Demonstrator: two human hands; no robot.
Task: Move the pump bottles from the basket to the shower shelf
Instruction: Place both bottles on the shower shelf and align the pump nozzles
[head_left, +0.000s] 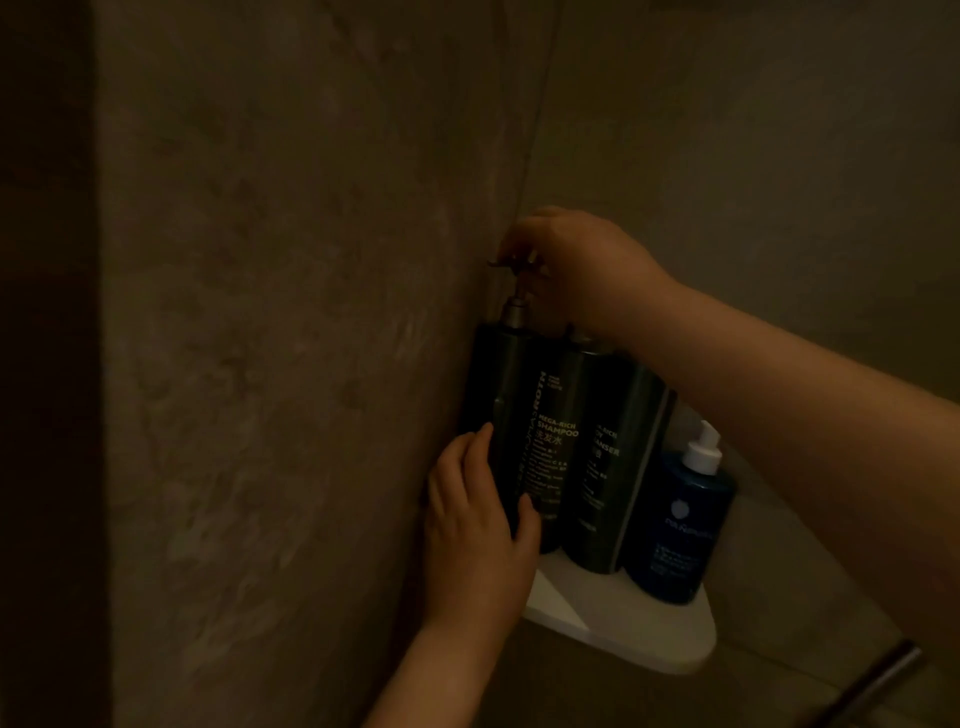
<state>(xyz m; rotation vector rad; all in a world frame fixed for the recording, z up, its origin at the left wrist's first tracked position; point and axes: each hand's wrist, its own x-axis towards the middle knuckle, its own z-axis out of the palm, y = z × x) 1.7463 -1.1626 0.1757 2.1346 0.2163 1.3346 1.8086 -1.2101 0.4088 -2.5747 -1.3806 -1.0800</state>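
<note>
Right of centre in the frame, a tall dark pump bottle (511, 415) stands upright at the left end of a white corner shelf (649, 639), close against the mottled brown stone wall (270, 364). Its body is a smooth, slightly glossy cylinder, near black, with pale print down the front that reads "MEGA-RICH SHAMPOO" above smaller lines too dim to read. A dull metal-coloured collar and pump head rise from its narrow shoulder.

The left hand (475, 525) is wrapped around the lower part of this bottle, thumb across the front and fingers against the wall side. The right hand (576, 265), reaching in from the right edge of the frame, is closed over the pump head at the top of the same bottle, fingertips pinching it.

Touching it on the right stands a second dark bottle (608, 457) of the same shape and finish; its pump is hidden behind the right wrist. Further right, just beside that one, is a shorter blue bottle (675, 525) with rounded shoulders, a white pump and a pale round emblem.

The shelf is a flat, matte slab with a rounded front edge. At the lower right corner a blurred metal bar (872, 686) slants across.
</note>
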